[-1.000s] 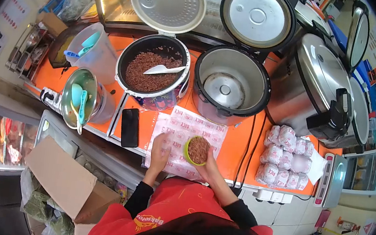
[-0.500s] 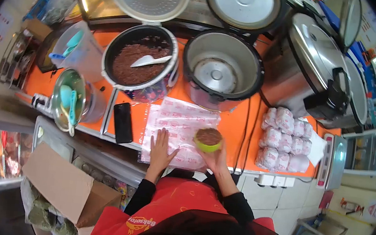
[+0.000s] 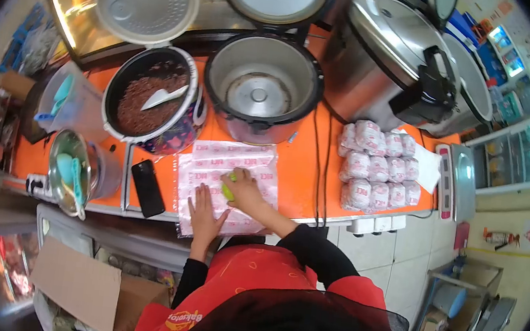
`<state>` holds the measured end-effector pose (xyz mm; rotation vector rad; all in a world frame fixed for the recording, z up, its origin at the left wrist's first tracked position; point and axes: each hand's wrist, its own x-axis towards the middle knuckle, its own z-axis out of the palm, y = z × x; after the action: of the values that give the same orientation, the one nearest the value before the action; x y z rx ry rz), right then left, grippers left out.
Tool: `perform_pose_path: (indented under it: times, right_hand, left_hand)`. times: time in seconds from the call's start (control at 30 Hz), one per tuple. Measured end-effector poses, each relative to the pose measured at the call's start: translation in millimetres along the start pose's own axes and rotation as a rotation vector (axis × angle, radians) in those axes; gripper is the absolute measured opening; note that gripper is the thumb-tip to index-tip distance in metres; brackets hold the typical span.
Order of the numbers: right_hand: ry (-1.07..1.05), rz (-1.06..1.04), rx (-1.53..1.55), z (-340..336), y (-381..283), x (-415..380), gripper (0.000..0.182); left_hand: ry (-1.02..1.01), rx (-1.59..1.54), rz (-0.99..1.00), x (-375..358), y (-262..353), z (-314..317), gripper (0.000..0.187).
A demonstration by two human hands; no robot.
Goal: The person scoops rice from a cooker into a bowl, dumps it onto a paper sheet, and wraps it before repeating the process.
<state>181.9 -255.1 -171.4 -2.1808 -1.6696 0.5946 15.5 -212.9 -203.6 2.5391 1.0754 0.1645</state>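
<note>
My left hand (image 3: 205,216) lies flat with its fingers spread on the pink-printed wrapping paper (image 3: 259,159). Just to its right, my right hand (image 3: 246,193) grips a small green bowl (image 3: 228,189) from above, tipped over against the sheets. Most of the bowl is covered by my fingers, and the brown rice that was in it is out of sight. Behind the paper stands a flower-patterned rice cooker (image 3: 174,132) holding reddish-brown rice (image 3: 136,104), with a white rice paddle (image 3: 165,97) resting in it.
Beside the paper lies a black phone (image 3: 147,189). Wrapped packets (image 3: 369,168) are stacked at right, near a scale (image 3: 457,181). A second rice cooker (image 3: 257,132) and a large steel one (image 3: 381,61) stand behind. Cables (image 3: 318,171) cross the orange counter. At left, a metal bowl (image 3: 59,191) holds turquoise utensils.
My right hand has moved left over the paper and turned the rice-filled green bowl over. My left hand stays flat on the sheets. The camera view has shifted.
</note>
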Motion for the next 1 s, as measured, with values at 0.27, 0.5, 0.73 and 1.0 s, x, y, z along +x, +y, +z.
perform_pose_path:
  times: [0.27,0.5,0.73,1.0]
  right_hand:
    - [0.728,0.241,0.663,-46.6,50.4,-61.5,0.060]
    - [0.994,0.444,0.372,-28.7,118.6,-80.9,0.052]
    - [0.942,0.406,0.276,-22.9,118.8,-86.9,0.050]
    - [0.771,0.056,0.463,-61.9,66.7,-88.0,0.056]
  left_hand:
    - [-0.019,-0.480,0.119,-9.1,-14.2,-22.1,0.033]
    - [0.035,-0.435,0.166,-9.7,-23.5,-15.1,0.017]
    - [0.014,-0.443,0.171,-7.6,-17.3,-26.4,0.018]
    - [0.122,-0.298,0.075,18.8,-27.8,-24.0,0.037]
